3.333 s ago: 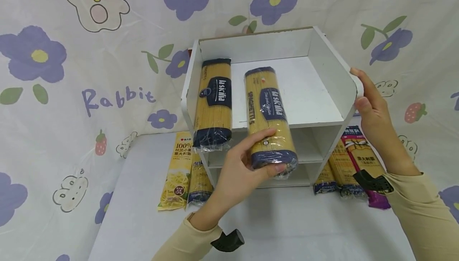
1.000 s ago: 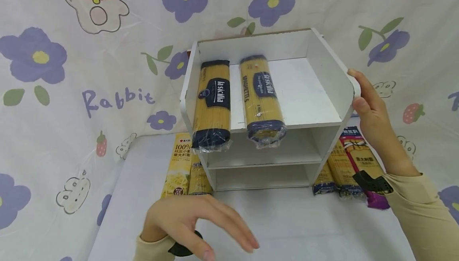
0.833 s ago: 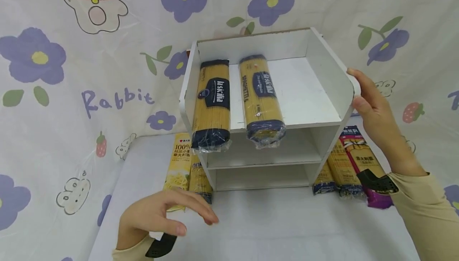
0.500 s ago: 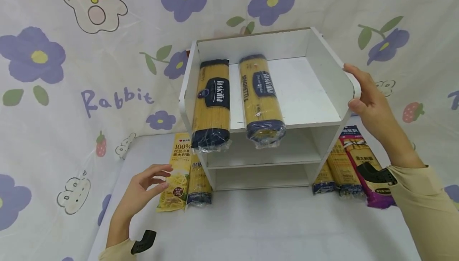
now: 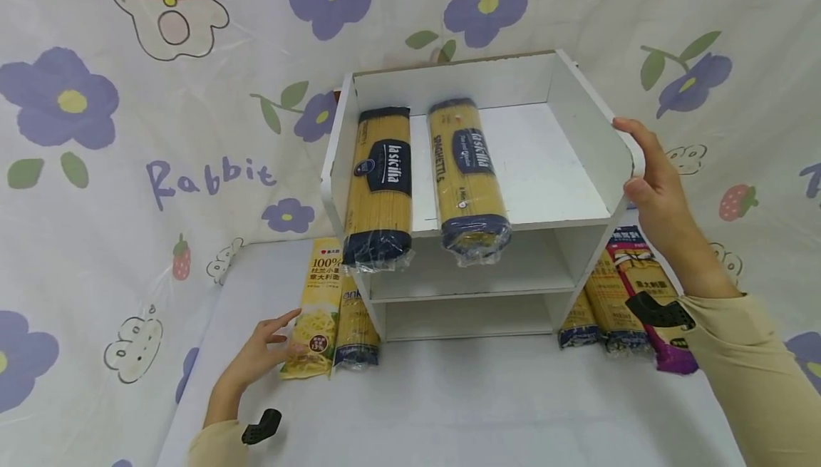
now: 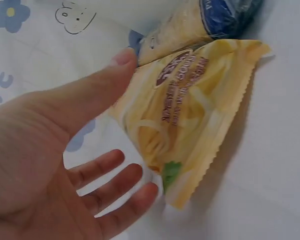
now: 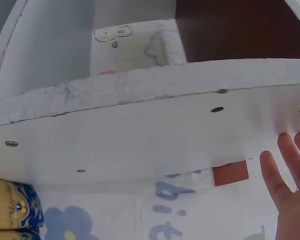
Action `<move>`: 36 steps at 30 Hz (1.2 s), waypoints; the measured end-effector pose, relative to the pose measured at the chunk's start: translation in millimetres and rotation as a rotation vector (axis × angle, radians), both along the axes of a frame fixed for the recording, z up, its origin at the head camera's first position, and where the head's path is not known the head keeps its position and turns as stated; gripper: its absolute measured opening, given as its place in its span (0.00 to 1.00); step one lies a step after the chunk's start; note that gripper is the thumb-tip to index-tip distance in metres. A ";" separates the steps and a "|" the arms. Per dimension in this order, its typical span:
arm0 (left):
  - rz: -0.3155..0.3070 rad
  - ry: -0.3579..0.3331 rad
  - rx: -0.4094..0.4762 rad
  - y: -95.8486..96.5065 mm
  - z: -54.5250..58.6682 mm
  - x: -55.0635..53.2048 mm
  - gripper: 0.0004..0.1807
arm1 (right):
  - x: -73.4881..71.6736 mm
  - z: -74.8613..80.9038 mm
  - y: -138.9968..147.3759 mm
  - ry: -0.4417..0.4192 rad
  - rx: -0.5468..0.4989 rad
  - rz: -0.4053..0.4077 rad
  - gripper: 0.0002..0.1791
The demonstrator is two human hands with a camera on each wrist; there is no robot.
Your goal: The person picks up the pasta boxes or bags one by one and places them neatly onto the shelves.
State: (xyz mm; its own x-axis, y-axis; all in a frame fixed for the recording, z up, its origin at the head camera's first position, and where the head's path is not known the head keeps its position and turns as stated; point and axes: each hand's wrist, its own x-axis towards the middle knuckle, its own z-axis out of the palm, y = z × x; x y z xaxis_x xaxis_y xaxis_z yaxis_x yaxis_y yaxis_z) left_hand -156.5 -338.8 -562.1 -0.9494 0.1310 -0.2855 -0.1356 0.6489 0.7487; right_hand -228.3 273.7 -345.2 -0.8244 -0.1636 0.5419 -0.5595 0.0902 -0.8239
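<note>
My left hand [image 5: 252, 358] is at the left edge of a yellow pasta bag [image 5: 321, 292] lying on the table. In the left wrist view the fingers of this hand [image 6: 55, 135] are spread, thumb over the near side of the bag [image 6: 185, 105]. My right hand [image 5: 663, 199] grips the front corner of the right side panel of a white shelf unit [image 5: 564, 160], index finger over its top edge. Three fingertips lie along the panel's outer face in the right wrist view. A dark-labelled spaghetti pack [image 5: 380, 189] and a blue-ended spaghetti pack [image 5: 468, 175] lie on the top shelf.
Beside the yellow bag, a blue-ended pasta pack [image 5: 356, 324] leans near the shelf's left side. Several more pasta packs [image 5: 618, 299] lie to its right, one with a magenta end [image 5: 676, 360]. Two lower compartments open forward. A printed cloth [image 5: 212, 117] hangs behind.
My left hand has let go of the blue-ended spaghetti pack on the top shelf, then moved down and left to the yellow bag. The right hand stays on the side panel.
</note>
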 end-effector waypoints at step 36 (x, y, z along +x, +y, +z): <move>-0.176 -0.054 0.209 11.7 15.4 -22.9 0.51 | -4.1 -6.0 -0.9 0.015 -0.047 0.015 0.50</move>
